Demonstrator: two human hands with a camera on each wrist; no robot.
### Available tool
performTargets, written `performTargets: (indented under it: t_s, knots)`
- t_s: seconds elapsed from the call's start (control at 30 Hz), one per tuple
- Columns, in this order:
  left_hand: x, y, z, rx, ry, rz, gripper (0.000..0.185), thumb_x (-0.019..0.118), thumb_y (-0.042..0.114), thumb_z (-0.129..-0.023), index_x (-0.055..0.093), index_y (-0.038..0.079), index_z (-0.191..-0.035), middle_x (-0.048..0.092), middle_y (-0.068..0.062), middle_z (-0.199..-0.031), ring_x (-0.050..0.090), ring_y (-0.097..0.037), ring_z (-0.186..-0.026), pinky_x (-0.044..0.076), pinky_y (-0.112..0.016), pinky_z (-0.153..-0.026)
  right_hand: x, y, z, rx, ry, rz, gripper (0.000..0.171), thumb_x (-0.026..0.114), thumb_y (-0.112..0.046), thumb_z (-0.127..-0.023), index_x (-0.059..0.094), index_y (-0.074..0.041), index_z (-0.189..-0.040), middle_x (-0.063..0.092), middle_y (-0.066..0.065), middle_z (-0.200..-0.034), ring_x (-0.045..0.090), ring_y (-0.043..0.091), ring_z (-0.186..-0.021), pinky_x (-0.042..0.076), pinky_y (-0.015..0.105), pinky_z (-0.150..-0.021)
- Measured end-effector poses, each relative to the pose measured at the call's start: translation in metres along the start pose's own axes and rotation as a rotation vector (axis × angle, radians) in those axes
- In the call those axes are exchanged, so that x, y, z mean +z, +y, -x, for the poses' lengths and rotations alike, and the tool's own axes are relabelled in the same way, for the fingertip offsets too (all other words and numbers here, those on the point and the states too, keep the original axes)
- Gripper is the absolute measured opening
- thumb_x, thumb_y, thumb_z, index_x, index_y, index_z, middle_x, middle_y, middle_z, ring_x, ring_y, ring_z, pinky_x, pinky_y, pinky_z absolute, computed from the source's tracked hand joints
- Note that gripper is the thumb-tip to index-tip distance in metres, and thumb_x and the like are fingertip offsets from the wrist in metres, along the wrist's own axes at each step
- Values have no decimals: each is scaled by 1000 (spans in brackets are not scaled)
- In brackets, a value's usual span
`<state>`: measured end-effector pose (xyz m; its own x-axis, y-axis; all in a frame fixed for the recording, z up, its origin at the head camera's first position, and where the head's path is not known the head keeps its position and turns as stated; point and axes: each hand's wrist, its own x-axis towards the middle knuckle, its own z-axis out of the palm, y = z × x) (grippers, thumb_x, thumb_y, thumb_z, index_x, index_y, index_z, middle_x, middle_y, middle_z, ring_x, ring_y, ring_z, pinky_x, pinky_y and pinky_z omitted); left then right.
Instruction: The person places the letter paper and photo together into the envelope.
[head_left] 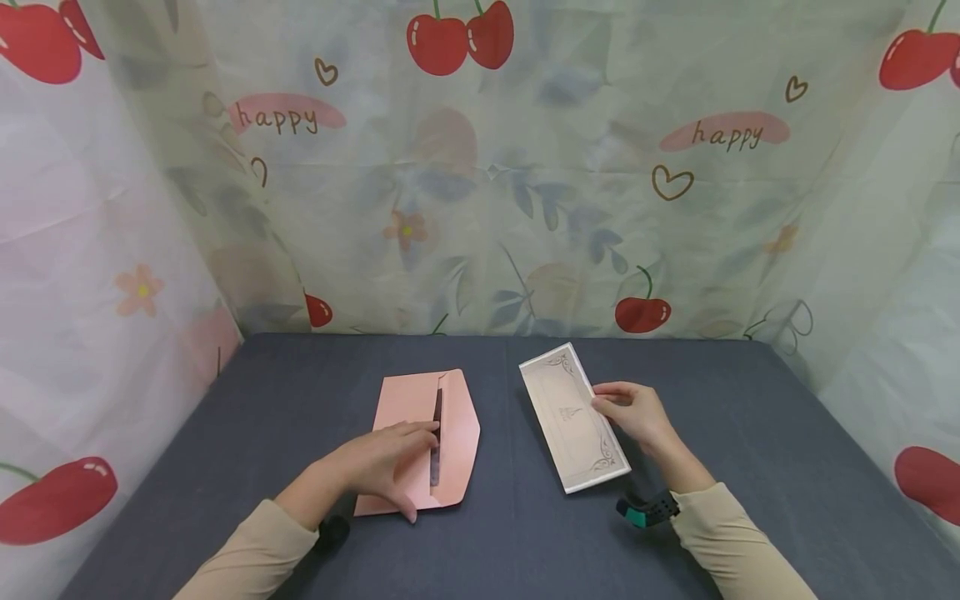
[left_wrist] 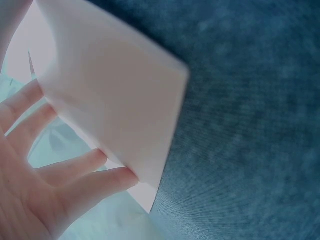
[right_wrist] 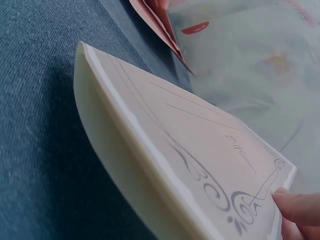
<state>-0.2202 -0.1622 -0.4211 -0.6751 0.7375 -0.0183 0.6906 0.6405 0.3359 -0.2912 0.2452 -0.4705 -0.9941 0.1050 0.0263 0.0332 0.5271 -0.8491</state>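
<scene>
A pink envelope [head_left: 406, 396] lies at left centre on the dark cloth, its flap turned out to the right and a dark slit gaping along its opening. My left hand [head_left: 380, 462] grips it, fingertips at the slit and thumb at the near edge; in the left wrist view its fingers [left_wrist: 117, 179] meet the paper's edge. Right of the envelope, a folded cream card [head_left: 561, 400] with scroll corners and a small central emblem is tilted off the cloth. My right hand [head_left: 637, 415] pinches its right long edge. The right wrist view shows a gap between the card's layers [right_wrist: 107, 135].
A dark blue cloth [head_left: 300, 392] covers the table. A printed curtain [head_left: 495, 225] with cherries, hearts and flowers encloses the back and sides. A black band with a teal part [head_left: 647, 510] is on the right wrist.
</scene>
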Motion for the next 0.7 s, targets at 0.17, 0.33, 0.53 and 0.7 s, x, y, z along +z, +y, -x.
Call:
performTargets:
  t_s: [0.17, 0.33, 0.53, 0.7]
  knots:
    - [0, 0, 0, 0, -3, -7, 85, 80, 59, -56, 50, 14, -122, 41, -8, -146, 43, -23, -131, 41, -43, -104, -2, -31, 22, -5, -34, -18, 32, 68, -19, -84, 65, -2, -111, 70, 15, -98, 64, 11, -79, 54, 24, -63]
    - [1, -1, 0, 0, -2, -14, 86, 80, 60, -56, 50, 14, -123, 41, -8, -146, 43, -23, -131, 41, -43, -104, -2, -59, 38, 34, -39, -11, 30, 65, -12, -86, 64, 1, -112, 69, 18, -101, 63, 11, -80, 56, 29, -68]
    - [0, -1, 0, 5, 3, -19, 86, 80, 60, -56, 50, 14, -123, 41, -8, -146, 44, -23, -131, 41, -43, -104, 4, -66, 42, 23, -53, -28, 29, 64, -8, -86, 63, 5, -112, 68, 21, -101, 62, 10, -78, 56, 31, -73]
    - [0, 0, 0, 2, 2, -23, 87, 80, 59, -56, 50, 14, -124, 41, -8, -146, 44, -23, -131, 41, -42, -104, 10, -69, 42, 23, -63, -39, 29, 64, -8, -86, 64, 4, -111, 69, 21, -100, 62, 10, -78, 56, 31, -73]
